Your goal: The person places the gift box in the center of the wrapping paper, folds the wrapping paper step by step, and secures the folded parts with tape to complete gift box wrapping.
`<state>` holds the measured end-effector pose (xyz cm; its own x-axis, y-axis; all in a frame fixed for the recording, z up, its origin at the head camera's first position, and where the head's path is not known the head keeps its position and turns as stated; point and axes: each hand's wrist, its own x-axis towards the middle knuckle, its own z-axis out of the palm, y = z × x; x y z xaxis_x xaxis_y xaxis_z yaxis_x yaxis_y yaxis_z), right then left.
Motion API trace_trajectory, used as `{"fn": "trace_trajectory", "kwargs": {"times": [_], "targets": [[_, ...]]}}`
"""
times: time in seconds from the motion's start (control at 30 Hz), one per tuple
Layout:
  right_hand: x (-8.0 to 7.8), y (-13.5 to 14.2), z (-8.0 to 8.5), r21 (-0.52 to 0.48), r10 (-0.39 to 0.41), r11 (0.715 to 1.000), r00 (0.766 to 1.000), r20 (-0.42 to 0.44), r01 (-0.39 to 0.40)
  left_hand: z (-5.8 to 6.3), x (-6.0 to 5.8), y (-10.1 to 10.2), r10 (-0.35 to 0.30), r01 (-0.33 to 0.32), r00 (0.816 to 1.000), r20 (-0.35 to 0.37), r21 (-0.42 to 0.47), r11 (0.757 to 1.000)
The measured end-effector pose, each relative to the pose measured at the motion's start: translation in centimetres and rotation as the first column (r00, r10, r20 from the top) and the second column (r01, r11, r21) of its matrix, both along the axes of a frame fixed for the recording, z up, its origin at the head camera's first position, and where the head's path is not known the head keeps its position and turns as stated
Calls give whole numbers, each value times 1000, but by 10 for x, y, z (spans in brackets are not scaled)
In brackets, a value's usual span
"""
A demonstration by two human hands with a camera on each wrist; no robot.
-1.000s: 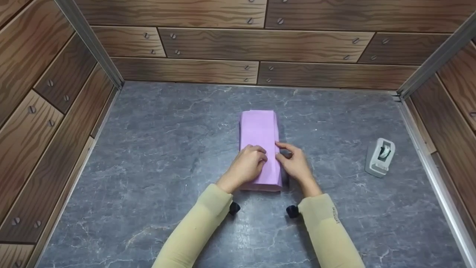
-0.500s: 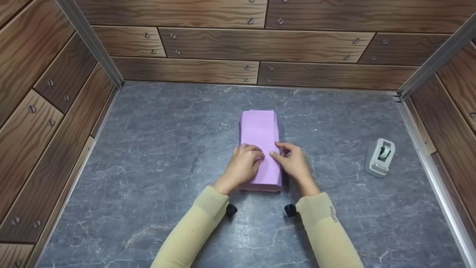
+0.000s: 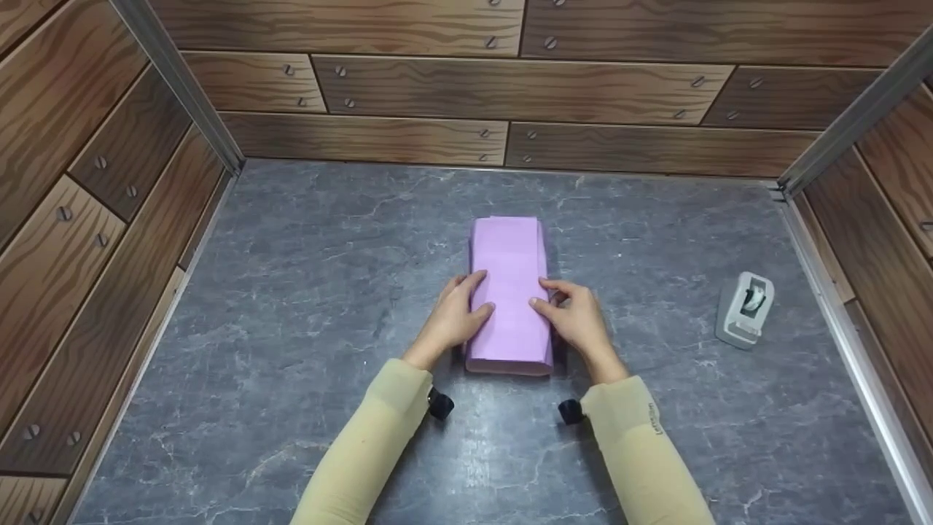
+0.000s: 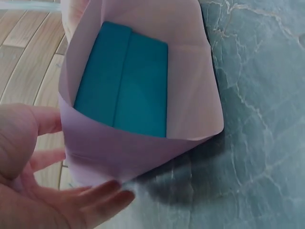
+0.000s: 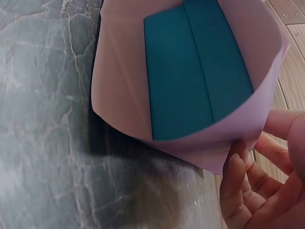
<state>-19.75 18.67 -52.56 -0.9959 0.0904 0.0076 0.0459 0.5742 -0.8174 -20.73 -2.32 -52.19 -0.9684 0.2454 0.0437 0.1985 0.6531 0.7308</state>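
Observation:
A light-purple sheet of wrapping paper (image 3: 508, 292) is folded round a teal box (image 4: 138, 81) into a long package. Its near end gapes, so the box shows inside in both wrist views, also as a teal box (image 5: 190, 71). My left hand (image 3: 450, 317) rests at the package's left side, thumb and forefinger on its top edge. In the left wrist view its fingers (image 4: 102, 198) are spread, the lower ones reaching along the paper's side. My right hand (image 3: 581, 321) holds the right edge, thumb on top and fingers (image 5: 236, 179) curled at the side.
A grey tape dispenser (image 3: 745, 310) with a roll of clear tape stands at the right of the marbled grey table (image 3: 328, 292). Wood-patterned panels (image 3: 521, 91) wall the back and both sides. A black camera (image 3: 439, 403) sits at each wrist.
My left hand has slid leftward from the package's top to its left edge, its fingers spreading. My right thumb has moved onto the top; the package stays in place.

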Motion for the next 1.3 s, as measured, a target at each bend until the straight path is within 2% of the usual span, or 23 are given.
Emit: {"fn": "trace_trajectory", "kwargs": {"times": [0.1, 0.33, 0.73, 1.07, 1.3], "targets": [[0, 0, 1, 2, 0, 1000, 1000, -5, 0, -1, -2, -1, -25, 25, 998, 54, 6, 1000], [-1, 2, 0, -14, 7, 1000, 1000, 11, -7, 0, -2, -1, -31, 29, 996, 88, 21, 999], [-1, 4, 0, -28, 16, 1000, 998, 61, -14, 5, -2, 1, -21, 25, 997, 76, -51, 998], [-2, 4, -2, -38, 37, 999, 999, -1, -37, 6, 0, 5, -15, 25, 994, 104, -92, 995], [-2, 5, -6, -57, 67, 996, 997, -31, -69, 6, 3, 8, -7, 15, 998, 55, -155, 988]]}}
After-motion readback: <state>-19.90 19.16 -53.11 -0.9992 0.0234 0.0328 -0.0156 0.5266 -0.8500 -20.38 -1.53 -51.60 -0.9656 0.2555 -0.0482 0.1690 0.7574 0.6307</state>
